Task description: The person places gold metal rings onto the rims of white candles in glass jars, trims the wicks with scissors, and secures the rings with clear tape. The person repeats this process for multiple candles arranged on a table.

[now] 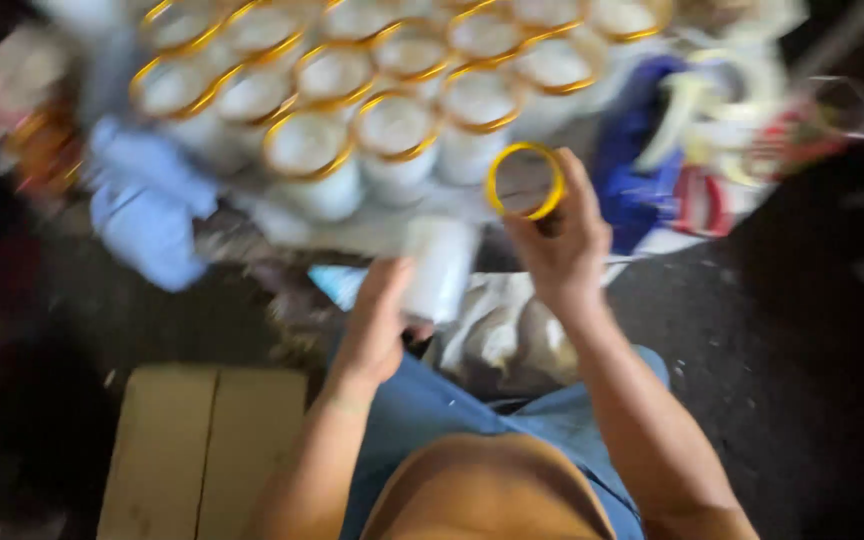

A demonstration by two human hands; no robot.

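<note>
The right hand [564, 240] pinches a yellow-rimmed ring lid [524, 181] between fingers and thumb at the near edge of a packed cluster of white jars with gold rims [392, 130]; the left hand [377, 320] is wrapped around a white jar [439, 268] just near of them. Open dark floor [782, 330] lies right; a cardboard box [202, 450] sits near left; motion blur smears the far clutter, and the jar rows are cut off at the far edge.

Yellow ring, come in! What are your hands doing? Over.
Right hand holds yellow ring. Left hand grips white jar. Gold-rimmed jars crowd ahead.
</note>
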